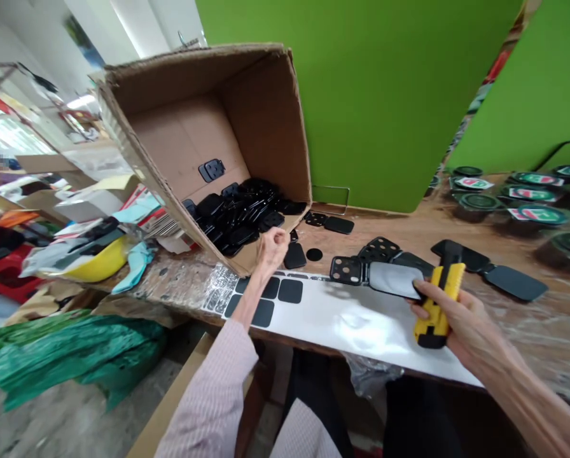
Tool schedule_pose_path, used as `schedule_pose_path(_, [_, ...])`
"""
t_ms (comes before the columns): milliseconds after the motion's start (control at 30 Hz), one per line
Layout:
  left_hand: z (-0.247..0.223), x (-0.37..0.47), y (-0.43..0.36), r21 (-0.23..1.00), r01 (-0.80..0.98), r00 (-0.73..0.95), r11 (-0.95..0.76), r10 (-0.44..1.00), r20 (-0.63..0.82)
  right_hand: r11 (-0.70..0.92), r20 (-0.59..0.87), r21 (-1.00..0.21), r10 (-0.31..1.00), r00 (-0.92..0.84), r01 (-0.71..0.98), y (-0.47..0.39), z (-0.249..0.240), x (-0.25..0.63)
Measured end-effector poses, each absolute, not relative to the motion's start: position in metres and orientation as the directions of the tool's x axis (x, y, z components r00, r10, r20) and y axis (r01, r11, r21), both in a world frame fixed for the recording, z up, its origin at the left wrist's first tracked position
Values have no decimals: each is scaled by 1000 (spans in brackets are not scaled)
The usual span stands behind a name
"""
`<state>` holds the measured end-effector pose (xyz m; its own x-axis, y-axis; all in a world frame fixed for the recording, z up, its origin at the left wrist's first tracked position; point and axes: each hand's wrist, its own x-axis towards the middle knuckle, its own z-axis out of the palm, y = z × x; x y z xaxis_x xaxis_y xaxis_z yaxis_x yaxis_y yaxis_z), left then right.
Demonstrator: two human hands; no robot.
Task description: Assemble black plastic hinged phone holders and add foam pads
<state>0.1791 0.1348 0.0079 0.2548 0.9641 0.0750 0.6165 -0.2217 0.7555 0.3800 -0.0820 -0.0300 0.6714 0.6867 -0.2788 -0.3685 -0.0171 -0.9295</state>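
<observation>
My left hand point(273, 250) is at the lower edge of the cardboard box point(266, 114), its fingers pinched together; what they hold, if anything, is too small to name. Inside the tilted box lies a pile of black hinged plastic pieces point(247, 210). On the right, my right hand point(450, 312) grips a yellow and black cutter point(440, 302) and the end of a hinged piece with a grey pad point(394, 278). Beneath both hands is a white backing sheet point(323, 315) with several dark rounded stickers point(290, 291) at its left part.
More hinged pieces point(516, 282) and a small black disc point(314, 254) rest on the wooden table. Lidded tubs point(537, 216) stand at the back right, before a green board point(361, 102). A yellow bowl point(98, 261) is at the left; a person sits farther off.
</observation>
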Motion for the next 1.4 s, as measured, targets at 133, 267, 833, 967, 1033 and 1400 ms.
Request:
schedule_pose_path(133, [3,198,204,624,746,157,-232,972,174,-120,-266,-960,669,694,-253,-56,-38,410])
schedule_pose_path(267, [-4,206,226,602,766,159,-226,974,163,-189,-207,-976,683,700,-105,-47,-48,423])
schedule_pose_path(833, [8,204,38,726,-348,568,593,749,-340,286,575,-618,800,172,733,-74,-12,336])
schedule_pose_path(967, [0,201,3,614,-403,573,678,711,-408,340,643,-424,766,14,840,-85,-18,315])
schedule_pose_path(1033, [-2,196,-3,644,-373,601,668,702,-380,360,660,-387,751,-18,849,-95,-18,316])
schedule_pose_path(1400, [-8,171,-20,867,-104,573,488,741,-349,15,515,-690,713,476,724,-117,-8,319])
